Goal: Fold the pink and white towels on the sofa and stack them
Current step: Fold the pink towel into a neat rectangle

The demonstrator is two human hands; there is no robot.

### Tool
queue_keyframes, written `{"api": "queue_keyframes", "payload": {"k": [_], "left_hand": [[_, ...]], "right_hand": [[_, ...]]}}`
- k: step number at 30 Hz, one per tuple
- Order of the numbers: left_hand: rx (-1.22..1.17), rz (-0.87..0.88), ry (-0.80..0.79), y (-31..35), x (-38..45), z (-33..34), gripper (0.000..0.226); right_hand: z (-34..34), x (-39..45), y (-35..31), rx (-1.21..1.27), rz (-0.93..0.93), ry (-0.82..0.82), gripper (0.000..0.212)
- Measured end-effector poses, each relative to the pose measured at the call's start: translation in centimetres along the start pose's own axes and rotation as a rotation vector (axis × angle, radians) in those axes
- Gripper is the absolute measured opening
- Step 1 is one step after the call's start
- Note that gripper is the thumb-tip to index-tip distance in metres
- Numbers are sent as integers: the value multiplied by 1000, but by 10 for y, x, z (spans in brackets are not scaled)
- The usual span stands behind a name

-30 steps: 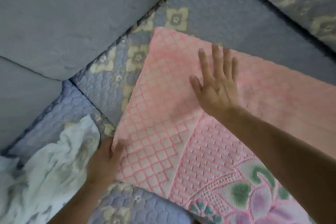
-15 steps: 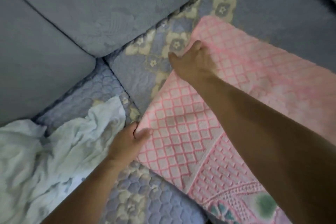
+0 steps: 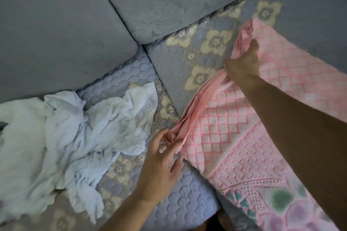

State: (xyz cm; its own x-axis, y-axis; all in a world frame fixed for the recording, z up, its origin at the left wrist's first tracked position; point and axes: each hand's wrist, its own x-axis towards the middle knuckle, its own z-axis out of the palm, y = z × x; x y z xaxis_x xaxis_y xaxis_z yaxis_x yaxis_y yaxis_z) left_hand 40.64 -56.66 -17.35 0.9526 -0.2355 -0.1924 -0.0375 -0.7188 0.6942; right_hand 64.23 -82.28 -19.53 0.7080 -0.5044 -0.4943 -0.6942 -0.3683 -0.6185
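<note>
Our left hand (image 3: 161, 157) pinched the near corner of the pink terry towel with the raised diamond weave and flowered border (image 3: 234, 137), thumb and fingertips bunching the cloth there. Our right hand (image 3: 243, 65) had gone from lying spread flat on the towel a moment earlier to curling round its far corner, and the edge between the two hands had risen off the quilted blue-grey sofa cover with cream flower patches (image 3: 202, 58) into a gathered ridge. We judged that the smoothing was over and a fold of that left edge across the towel was beginning. The crumpled white towel (image 3: 78, 129) lay just to the left on the seat, near the left hand but apart from it, not yet folded. Our right forearm covered much of the pink towel's middle, its right side ran out of view, and the right fingertips were sunk in cloth, so we could not tell how much they held.
</note>
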Motion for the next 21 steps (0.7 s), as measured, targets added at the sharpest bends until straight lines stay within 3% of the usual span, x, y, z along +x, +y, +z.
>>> {"api": "queue_keyframes", "payload": {"k": [6, 11, 15, 18, 21], "left_hand": [[261, 147, -78, -12, -13, -1, 65], [302, 103, -106, -15, -9, 0, 51], [188, 5, -40, -9, 21, -14, 50], [393, 12, -143, -18, 58, -24, 27], [486, 1, -320, -27, 80, -29, 42]], "right_hand": [[2, 0, -4, -27, 5, -14, 98], [7, 6, 3, -40, 8, -20, 91], [4, 9, 1, -46, 14, -52, 91], [4, 9, -1, -33, 16, -68, 94], [5, 14, -1, -34, 27, -72, 93]]}}
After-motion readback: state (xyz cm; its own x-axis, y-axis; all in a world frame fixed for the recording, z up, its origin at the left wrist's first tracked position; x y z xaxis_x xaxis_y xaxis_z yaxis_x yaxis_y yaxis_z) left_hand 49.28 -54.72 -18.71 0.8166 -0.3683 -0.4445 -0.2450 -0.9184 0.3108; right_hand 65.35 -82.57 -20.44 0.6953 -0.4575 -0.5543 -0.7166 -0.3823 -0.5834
